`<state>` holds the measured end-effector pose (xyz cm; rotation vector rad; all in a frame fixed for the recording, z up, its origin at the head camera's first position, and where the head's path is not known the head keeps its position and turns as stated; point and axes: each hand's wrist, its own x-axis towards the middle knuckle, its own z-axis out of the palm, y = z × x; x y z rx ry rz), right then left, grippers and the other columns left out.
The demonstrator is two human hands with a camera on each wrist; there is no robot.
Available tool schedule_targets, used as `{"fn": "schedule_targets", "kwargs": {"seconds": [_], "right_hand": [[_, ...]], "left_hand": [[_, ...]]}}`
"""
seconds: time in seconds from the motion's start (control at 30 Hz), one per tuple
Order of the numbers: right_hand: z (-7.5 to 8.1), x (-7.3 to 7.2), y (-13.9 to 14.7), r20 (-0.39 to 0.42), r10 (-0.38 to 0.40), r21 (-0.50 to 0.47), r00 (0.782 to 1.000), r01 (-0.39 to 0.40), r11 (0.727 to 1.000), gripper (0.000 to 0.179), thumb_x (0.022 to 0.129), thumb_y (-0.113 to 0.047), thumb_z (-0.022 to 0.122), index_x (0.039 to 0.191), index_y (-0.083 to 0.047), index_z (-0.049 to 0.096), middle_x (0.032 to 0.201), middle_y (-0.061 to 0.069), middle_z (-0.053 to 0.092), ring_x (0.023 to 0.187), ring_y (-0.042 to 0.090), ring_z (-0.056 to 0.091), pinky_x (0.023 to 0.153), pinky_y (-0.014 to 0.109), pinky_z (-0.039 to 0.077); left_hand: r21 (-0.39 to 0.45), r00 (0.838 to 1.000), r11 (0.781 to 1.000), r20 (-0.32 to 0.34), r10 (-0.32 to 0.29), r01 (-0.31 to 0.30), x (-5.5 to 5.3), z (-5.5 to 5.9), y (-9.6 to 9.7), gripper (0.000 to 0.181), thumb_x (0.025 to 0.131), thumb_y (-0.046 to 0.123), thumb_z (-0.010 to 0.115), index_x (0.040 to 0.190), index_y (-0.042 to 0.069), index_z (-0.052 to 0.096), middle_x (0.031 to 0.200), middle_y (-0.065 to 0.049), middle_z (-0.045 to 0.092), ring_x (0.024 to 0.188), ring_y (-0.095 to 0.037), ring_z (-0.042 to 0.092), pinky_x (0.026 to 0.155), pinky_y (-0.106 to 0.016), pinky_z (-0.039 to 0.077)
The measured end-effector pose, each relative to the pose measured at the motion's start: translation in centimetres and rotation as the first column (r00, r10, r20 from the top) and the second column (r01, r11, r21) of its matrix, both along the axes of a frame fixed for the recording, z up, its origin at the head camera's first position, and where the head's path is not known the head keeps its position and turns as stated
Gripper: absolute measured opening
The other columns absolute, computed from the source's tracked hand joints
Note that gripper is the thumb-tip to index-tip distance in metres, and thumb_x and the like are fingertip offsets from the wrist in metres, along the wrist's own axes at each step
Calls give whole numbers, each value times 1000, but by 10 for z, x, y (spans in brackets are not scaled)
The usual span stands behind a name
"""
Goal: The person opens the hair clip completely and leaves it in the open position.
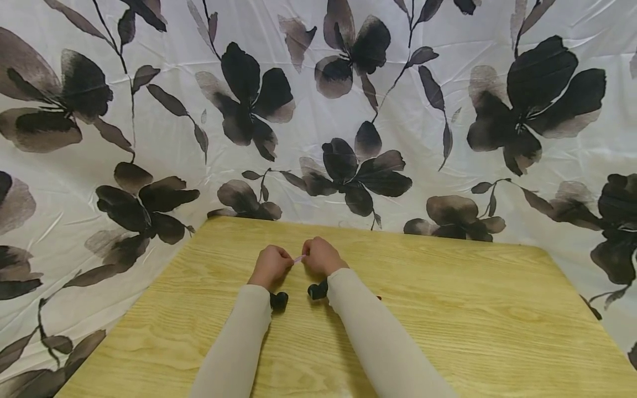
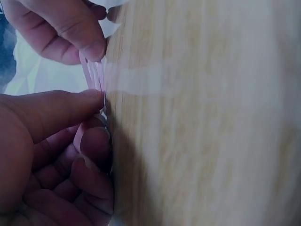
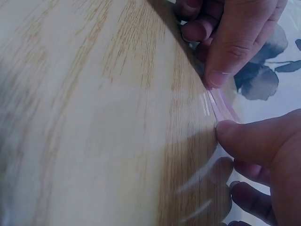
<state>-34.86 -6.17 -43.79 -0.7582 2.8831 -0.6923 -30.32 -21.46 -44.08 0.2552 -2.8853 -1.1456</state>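
A thin pale-pink strip, seen in the left wrist view as several narrow bands side by side, stretches over the short gap between the two hands. My left hand pinches one end between thumb and forefinger, its other fingers curled in. The opposite end is pinched by my right hand, whose thumb lies along the strip. Both hands are low over the wooden table, the fingers close to its surface. The ends of the strip are hidden under the fingertips.
A flower-printed white cloth hangs behind and beside the table. Dark wrist cameras sit on the inner side of both wrists. A tiny red thing peeks out past the right sleeve.
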Motion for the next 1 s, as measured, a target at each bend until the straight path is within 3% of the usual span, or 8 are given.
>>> {"fn": "schedule_targets", "kwargs": {"seconds": [0.53,0.73,1.0], "right_hand": [[5,4,6,50,43,-72,998,-39,997,12,94,-20,64,86,-14,72,85,0,67,73,14,53,72,29,46],[8,5,12,81,54,-115,995,-44,992,15,95,-20,62,90,-15,75,89,-1,71,78,14,58,77,29,49],[12,5,15,89,74,-160,993,-59,985,18,96,-23,60,95,-16,76,96,-2,72,89,15,62,84,31,50]], "left_hand": [[-15,995,996,38,-87,88,2,2,-7,15,92,15,62,89,8,75,96,-6,71,86,-22,62,80,-39,50],[35,993,995,70,-100,98,3,5,-8,17,92,16,60,91,8,75,88,-6,69,78,-21,58,73,-33,47],[70,991,992,77,-106,100,6,7,-9,21,97,20,57,100,5,72,92,-8,67,83,-22,58,75,-34,47]]}}
